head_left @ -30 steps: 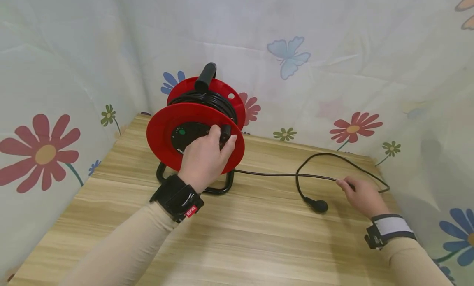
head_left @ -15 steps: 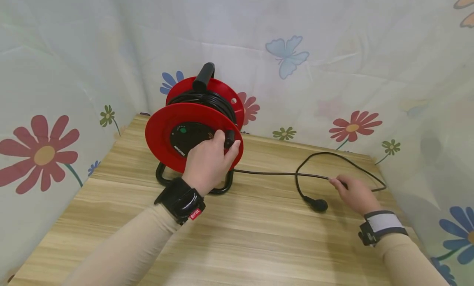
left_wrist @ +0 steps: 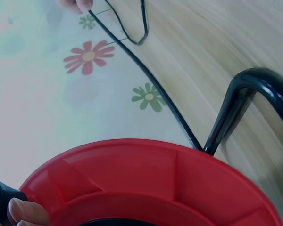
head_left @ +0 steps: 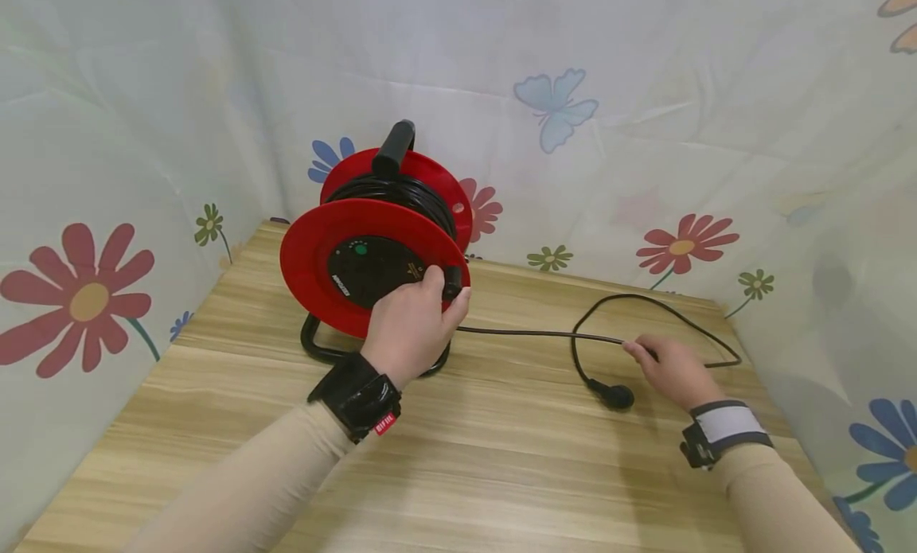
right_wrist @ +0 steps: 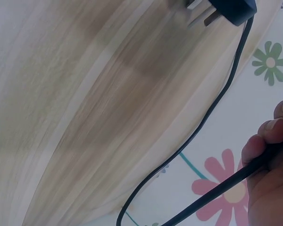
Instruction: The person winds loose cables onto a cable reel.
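Observation:
A red cable reel (head_left: 315, 258) with black cable (head_left: 401, 190) wound on its drum stands at the left of the table. My left hand (head_left: 410, 330) grips the black crank knob (head_left: 453, 282) on the reel's front disc, now at its lower right side. In the left wrist view, fingers curl round that knob (left_wrist: 1, 200) beside the red rim (left_wrist: 132, 160). My right hand (head_left: 673, 370) holds the free cable (head_left: 530, 332), which runs from the reel; in the right wrist view the fingers (right_wrist: 276, 131) wrap round it. The black plug (head_left: 611, 395) lies on the table left of that hand.
Beyond my right hand the cable makes a loop (head_left: 645, 297) on the wooden table (head_left: 501, 457). The reel stands on a black tube frame (head_left: 315, 348), with a carrying handle (head_left: 394, 149) on top. Flowered cloth (head_left: 645, 139) encloses the table behind and at the sides.
The crank knob and my left hand have moved down and right as the reel disc turned clockwise. My right hand has moved left toward the reel with the cable. The plug has stayed put.

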The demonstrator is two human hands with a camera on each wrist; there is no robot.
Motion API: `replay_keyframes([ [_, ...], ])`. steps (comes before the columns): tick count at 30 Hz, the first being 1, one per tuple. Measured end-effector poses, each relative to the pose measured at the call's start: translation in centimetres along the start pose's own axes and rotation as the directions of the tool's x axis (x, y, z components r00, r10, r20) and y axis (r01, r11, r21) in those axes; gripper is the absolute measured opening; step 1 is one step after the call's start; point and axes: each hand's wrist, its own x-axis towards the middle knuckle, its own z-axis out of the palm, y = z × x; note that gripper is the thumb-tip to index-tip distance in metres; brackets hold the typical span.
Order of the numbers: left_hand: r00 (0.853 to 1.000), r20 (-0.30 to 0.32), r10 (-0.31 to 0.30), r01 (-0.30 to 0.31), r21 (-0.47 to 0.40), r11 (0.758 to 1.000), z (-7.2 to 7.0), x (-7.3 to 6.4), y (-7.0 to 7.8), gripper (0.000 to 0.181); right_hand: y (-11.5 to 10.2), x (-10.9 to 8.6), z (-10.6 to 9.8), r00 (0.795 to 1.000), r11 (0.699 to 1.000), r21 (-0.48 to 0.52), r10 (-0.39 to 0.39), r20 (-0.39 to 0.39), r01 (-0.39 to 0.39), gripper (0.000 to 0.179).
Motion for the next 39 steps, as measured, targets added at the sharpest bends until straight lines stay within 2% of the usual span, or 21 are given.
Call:
replay_keyframes([
  [9, 1.0, 0.012, 0.018, -0.018, 0.043, 0.999, 1.3, -0.6, 0.0, 0.034, -1.1, 0.8, 0.5, 0.999, 1.0, 0.0, 0.016, 0.038, -0.016, 0.042],
  [18, 0.998, -0.011, 0.054, -0.053, 0.084, 0.995, 2.5, -1.6, -0.4, 0.035, -2.1, 1.6, 1.2, 0.999, 0.999, 0.026, -0.035, 0.004, 0.035, 0.039],
  [27, 0.998, 0.009, 0.057, -0.058, 0.106, 0.993, 3.8, -2.4, -0.9, 0.035, -3.1, 2.3, 1.7, 0.999, 0.999, 0.026, -0.045, 0.009, 0.044, 0.042],
  [39, 0.998, 0.0, 0.057, -0.056, 0.141, 0.988, 4.6, -3.6, -1.3, 0.036, -3.8, 3.0, 2.7, 0.998, 0.998, 0.051, -0.046, 0.036, 0.044, 0.045],
])
